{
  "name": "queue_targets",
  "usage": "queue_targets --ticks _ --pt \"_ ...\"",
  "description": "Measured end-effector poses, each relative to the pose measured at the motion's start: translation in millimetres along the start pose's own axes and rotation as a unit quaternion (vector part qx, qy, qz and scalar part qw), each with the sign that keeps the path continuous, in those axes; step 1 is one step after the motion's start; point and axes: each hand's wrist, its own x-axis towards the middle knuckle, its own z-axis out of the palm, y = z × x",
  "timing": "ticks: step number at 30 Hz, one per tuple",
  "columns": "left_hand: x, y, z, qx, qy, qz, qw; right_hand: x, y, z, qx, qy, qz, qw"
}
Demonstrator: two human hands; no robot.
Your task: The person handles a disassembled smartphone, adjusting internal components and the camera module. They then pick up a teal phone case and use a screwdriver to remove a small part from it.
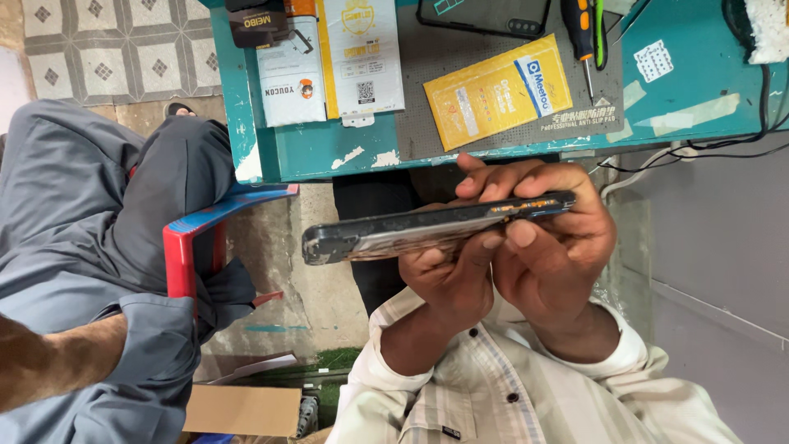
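Observation:
Both of my hands hold a dark smartphone (411, 232) edge-on in front of my chest, below the table edge. My left hand (444, 284) grips it from beneath near the middle, thumb against the lower side. At the phone's right end, my right hand (559, 247) wraps around it, with fingers over the top edge and the thumb pressed on the near side. The phone's left end sticks out free. Its rim looks worn, with orange specks near the right end.
A teal table (312, 152) carries a grey mat (427, 99), a yellow packet (497, 90), white packets (362, 57), a screwdriver (581, 33) and another dark phone (485, 16). Cables (699, 148) hang at the right. A person in grey (82, 205) sits left on a red-and-blue chair (182, 247). A cardboard box (242, 409) lies below.

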Motion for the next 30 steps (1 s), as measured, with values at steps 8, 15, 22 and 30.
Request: queue_targets --ticks 8,15,22,30 --pt "0.5 2.2 1.5 0.018 0.001 -0.022 1.000 2.9 3.0 -2.6 0.029 0.015 0.012 0.999" --pt "4.7 4.8 1.2 0.045 -0.022 -0.033 0.998 4.0 4.7 -4.5 0.046 0.050 0.024 0.997" --pt "5.8 2.2 3.9 0.032 0.008 -0.045 0.998 3.6 9.8 -6.2 0.058 0.059 0.034 0.996" --pt "4.3 4.4 -2.5 0.039 -0.001 -0.027 0.999 7.4 4.3 -3.7 0.033 0.008 0.038 0.999"
